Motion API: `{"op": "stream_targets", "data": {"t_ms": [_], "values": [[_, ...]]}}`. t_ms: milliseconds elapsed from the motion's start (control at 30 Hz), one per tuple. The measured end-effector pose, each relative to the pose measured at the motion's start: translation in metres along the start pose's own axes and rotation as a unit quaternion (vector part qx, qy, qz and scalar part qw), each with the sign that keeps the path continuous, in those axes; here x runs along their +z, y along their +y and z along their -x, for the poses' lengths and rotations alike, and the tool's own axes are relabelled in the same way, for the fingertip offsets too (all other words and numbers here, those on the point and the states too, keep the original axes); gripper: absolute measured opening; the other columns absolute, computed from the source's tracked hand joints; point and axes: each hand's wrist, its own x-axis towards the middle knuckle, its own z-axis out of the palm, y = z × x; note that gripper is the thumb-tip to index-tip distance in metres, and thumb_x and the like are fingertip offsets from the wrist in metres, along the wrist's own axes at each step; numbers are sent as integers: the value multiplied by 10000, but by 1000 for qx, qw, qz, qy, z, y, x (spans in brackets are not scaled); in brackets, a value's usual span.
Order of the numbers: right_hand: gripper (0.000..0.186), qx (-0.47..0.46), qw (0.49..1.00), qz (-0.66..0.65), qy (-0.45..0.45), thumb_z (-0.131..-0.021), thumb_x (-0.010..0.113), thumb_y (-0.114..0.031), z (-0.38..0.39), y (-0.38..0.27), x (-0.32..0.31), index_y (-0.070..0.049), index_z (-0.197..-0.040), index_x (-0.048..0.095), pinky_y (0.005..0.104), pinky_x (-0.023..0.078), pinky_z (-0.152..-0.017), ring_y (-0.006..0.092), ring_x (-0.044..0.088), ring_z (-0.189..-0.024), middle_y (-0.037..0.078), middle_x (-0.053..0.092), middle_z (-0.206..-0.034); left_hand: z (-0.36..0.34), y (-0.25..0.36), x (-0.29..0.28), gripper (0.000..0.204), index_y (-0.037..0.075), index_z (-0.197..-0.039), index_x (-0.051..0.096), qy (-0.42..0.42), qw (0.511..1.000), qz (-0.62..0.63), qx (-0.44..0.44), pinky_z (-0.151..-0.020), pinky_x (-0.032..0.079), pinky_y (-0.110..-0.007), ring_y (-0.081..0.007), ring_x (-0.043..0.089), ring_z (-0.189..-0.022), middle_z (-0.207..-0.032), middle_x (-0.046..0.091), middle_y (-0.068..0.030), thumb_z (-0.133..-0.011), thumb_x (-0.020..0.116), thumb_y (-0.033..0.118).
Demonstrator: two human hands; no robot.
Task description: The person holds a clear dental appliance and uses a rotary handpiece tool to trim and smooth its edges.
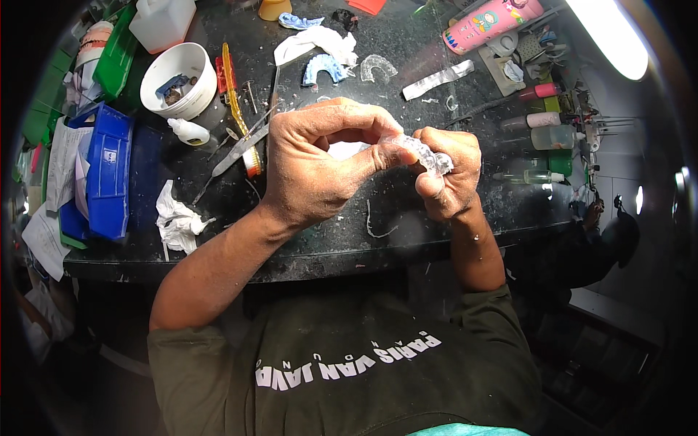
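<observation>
A clear mouth guard (430,158), with tooth-shaped bumps along it, is up between the two hands, above the black table (320,256). Its upper left end sits at the fingertips of the left hand (314,163), whose thumb and forefinger pinch it; its lower right part lies against the right hand (458,171), gripped between the thumb below and the curled forefinger. The left hand arches, thumb and forefinger making a loop, with its forearm slanting up from the lower left. The right hand is bunched, its fingers folded, and its forearm rises almost straight. Just beyond the hands lie a blue mold (325,69), a second clear guard (378,69) and a white strip (438,80). Beside the left hand is a knife (238,152); farther left stand a small white bottle (189,132) and a white tub (166,86), with a crumpled tissue (178,220) nearer the body and a blue bin (110,174) at the table's left side.
</observation>
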Motion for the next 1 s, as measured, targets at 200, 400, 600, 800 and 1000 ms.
{"op": "stream_targets", "data": {"t_ms": [200,400,600,800,1000], "values": [[597,-3,1000,-5,-1,-809,681,-588,1,2,0,-54,-613,499,294,309,-415,146,397,-424,25,374,-492,0,1,1,119,-11,-864,712,-1,1000,20,-3,-720,558,-242,-112,684,-780,-827,701,-65,-771,787,2],[600,-3,1000,-11,14,-814,678,-588,2,2,2,-57,-608,491,296,305,-414,145,388,-422,22,371,-493,1,0,1,111,-18,-872,701,-3,1000,9,7,-736,566,-246,-131,697,-796,-835,706,-72,-785,769,-12],[593,-8,1000,-8,8,-817,682,-575,1,3,1,-58,-607,484,295,299,-413,147,383,-420,25,372,-492,2,-1,0,96,-32,-870,689,-4,1000,24,4,-735,573,-251,-149,707,-799,-835,703,-84,-797,750,-31],[578,-8,1000,2,6,-812,698,-555,2,3,-1,-57,-608,487,296,299,-413,153,382,-416,29,371,-490,3,0,-3,224,-37,-952,683,-37,999,14,-23,-829,559,-291,-159,667,-894,-942,666,-103,-755,788,-27],[538,4,1000,0,14,-811,712,-503,3,3,0,-58,-607,488,296,301,-412,153,382,-417,31,375,-489,1,-2,0,122,-17,-860,710,-1,1000,2,12,-727,559,-246,-132,693,-793,-839,700,-82,-770,789,6]]}}
